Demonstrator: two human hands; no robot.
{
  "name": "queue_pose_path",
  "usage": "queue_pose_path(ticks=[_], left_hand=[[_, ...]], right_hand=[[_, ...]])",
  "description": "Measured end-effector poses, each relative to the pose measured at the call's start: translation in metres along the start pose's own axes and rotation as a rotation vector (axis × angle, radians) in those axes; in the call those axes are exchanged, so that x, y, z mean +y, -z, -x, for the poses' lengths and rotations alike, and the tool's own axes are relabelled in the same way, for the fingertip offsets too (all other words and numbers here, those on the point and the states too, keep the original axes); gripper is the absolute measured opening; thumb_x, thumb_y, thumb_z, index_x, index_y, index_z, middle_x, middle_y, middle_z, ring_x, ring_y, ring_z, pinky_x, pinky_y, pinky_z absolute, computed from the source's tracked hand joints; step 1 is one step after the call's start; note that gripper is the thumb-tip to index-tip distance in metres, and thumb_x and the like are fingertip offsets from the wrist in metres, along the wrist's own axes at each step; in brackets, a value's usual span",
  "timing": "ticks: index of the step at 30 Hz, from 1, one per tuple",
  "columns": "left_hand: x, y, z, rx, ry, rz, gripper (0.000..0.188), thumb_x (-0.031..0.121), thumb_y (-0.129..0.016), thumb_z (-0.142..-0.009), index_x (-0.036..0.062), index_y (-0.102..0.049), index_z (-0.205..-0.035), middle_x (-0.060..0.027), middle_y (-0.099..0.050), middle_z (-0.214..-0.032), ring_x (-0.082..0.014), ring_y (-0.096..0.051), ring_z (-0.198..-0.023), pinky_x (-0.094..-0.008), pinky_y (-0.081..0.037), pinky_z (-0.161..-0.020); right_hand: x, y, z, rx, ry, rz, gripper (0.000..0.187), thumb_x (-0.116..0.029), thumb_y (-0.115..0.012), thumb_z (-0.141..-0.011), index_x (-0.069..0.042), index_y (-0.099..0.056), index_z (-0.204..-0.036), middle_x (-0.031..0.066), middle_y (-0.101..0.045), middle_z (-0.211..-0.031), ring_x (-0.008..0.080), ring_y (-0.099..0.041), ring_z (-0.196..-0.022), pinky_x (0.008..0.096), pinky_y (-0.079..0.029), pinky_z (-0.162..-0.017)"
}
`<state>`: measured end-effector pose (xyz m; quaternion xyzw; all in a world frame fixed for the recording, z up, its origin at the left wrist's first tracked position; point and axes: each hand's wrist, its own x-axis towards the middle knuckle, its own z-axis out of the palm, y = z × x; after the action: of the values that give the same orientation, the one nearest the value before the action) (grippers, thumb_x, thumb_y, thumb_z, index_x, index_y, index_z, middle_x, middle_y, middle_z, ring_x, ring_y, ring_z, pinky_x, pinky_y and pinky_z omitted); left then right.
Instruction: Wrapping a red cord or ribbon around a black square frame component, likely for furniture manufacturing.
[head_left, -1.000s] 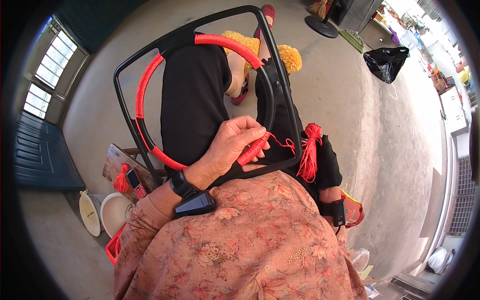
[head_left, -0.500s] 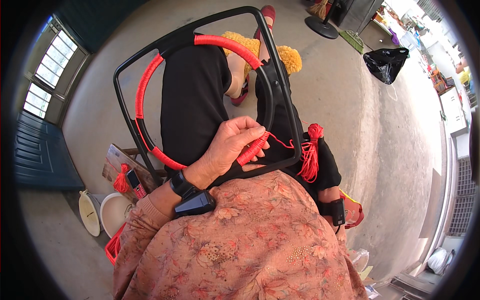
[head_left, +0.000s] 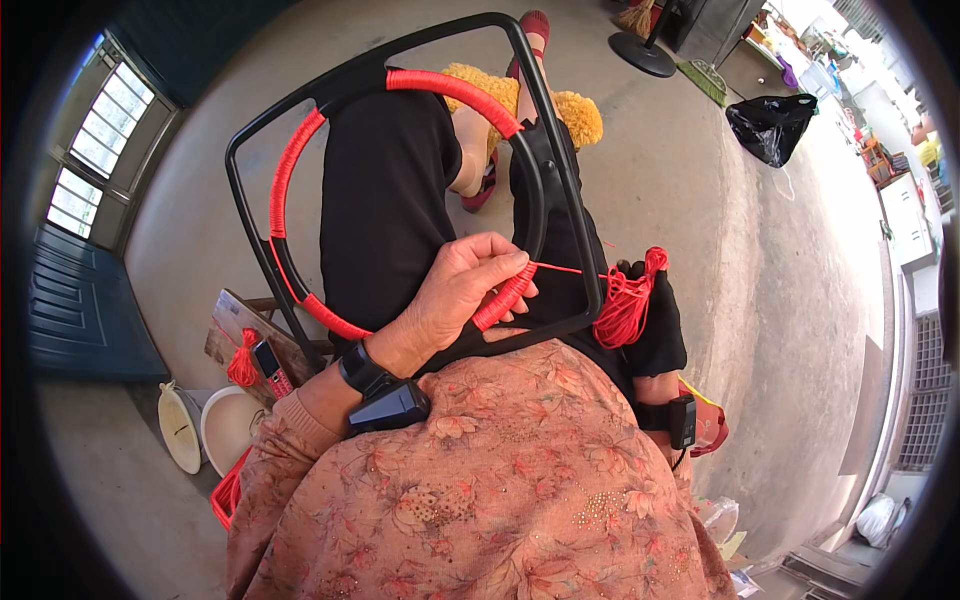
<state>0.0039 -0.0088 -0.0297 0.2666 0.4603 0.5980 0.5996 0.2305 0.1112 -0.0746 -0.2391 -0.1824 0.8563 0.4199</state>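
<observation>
While the black frame rests across the person's lap, the left hand holds its bottom bar. The fingers of that hand are curled tight around the part of the ring wrapped in red cord. A thin red string runs from there to the right hand. The right hand wears a black glove and holds a loose bunch of red cord; its fingers are closed on the bunch. Inside the frame is a round ring, and red cord covers most of it. Both wrists have a black band with a small box. Down on the floor, by the person's left side, sit a white bowl, a wooden board with a phone on it, and a small red cord bundle. A black bag lies far off on the floor.
</observation>
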Motion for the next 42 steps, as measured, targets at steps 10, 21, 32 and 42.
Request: queue_pose_path(ticks=[10,21,32,42], left_hand=[[0.000,0.001,0.000,0.002,0.014,-0.020,0.017,0.019,-0.053,-0.097,0.0027,-0.057,-0.094,-0.0106,-0.066,-0.081,-0.0118,-0.064,-0.065,-0.0226,-0.053,-0.058],[0.002,-0.002,0.000,0.005,0.018,-0.021,0.015,0.017,-0.057,-0.096,0.0020,-0.057,-0.094,-0.0104,-0.066,-0.082,-0.0114,-0.064,-0.065,-0.0225,-0.053,-0.059],[0.001,-0.003,0.000,0.006,0.025,-0.069,0.013,0.012,-0.063,-0.091,0.0014,-0.056,-0.095,-0.0097,-0.066,-0.083,-0.0095,-0.065,-0.068,-0.0209,-0.054,-0.059],[0.000,-0.003,0.001,0.008,0.002,-0.119,0.014,0.014,-0.061,-0.094,0.0007,-0.057,-0.095,-0.0104,-0.067,-0.084,-0.0091,-0.065,-0.067,-0.0208,-0.054,-0.060]], right_hand=[[-0.006,-0.011,-0.007,-0.174,0.041,-0.152,0.026,-0.034,-0.051,-0.098,-0.008,-0.055,-0.100,0.0037,-0.058,-0.086,0.0178,-0.056,-0.088,0.0328,-0.047,-0.085],[0.002,-0.004,-0.002,-0.195,-0.093,-0.232,0.029,-0.034,-0.049,-0.099,-0.006,-0.052,-0.103,-0.0003,-0.046,-0.074,0.0130,-0.046,-0.070,0.0264,-0.041,-0.065],[0.009,0.005,-0.008,-0.125,-0.168,-0.174,0.027,-0.031,-0.049,-0.099,-0.005,-0.051,-0.099,0.0001,-0.045,-0.074,0.0124,-0.045,-0.069,0.0255,-0.041,-0.065],[0.010,0.009,-0.010,-0.162,-0.184,-0.154,0.026,-0.031,-0.049,-0.099,-0.005,-0.052,-0.102,0.0011,-0.052,-0.077,0.0123,-0.052,-0.069,0.0248,-0.046,-0.066]])
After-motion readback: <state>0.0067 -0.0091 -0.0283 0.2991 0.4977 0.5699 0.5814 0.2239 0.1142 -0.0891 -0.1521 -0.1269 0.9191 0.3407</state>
